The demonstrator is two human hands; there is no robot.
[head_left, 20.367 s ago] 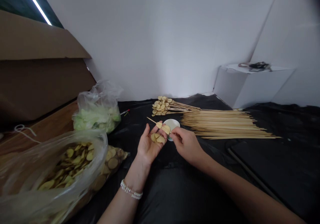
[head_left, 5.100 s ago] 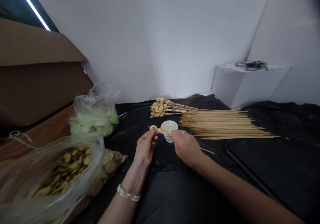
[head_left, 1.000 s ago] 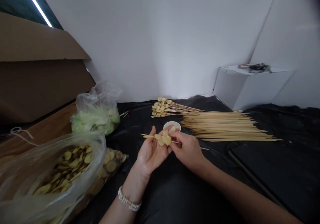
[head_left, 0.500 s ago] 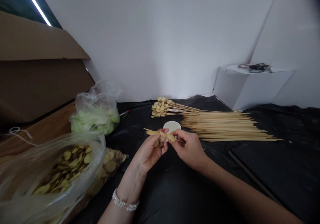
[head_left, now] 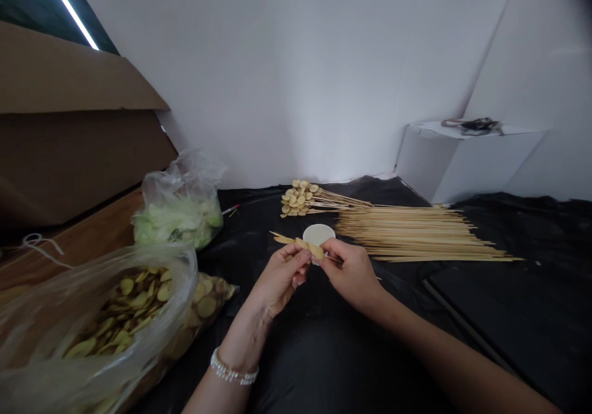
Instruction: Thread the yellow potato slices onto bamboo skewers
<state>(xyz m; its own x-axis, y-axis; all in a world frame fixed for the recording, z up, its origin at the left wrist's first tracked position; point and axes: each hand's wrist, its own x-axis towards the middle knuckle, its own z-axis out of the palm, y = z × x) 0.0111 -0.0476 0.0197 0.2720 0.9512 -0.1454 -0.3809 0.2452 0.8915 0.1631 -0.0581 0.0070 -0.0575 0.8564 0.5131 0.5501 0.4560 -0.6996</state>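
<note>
My left hand (head_left: 281, 283) is closed around several thin potato slices (head_left: 316, 251), some of their edges poking out past the fingers on the left. In my right hand (head_left: 354, 275) a thin wooden skewer (head_left: 333, 259) is pinched between thumb and fingers, its tip end at the slices. Both hands meet in front of a white bowl (head_left: 319, 234), partly covering it. Behind the bowl lies a bunch of skewers with potato slices on their ends (head_left: 298, 199). Bare wooden skewers (head_left: 416, 235) are laid in a wide row to the right.
An open plastic bag of potato slices (head_left: 134, 303) stands at the left, with another filled bag (head_left: 207, 306) beside it. Behind them sits a bag of pale green vegetable (head_left: 178, 223). A white box (head_left: 462, 167) stands at the back right on the black cover (head_left: 361, 352).
My left fingers have closed more over the potato slices, with the thumb now lying across them. The slices sit slightly further right. My right hand stays nearly in place.
</note>
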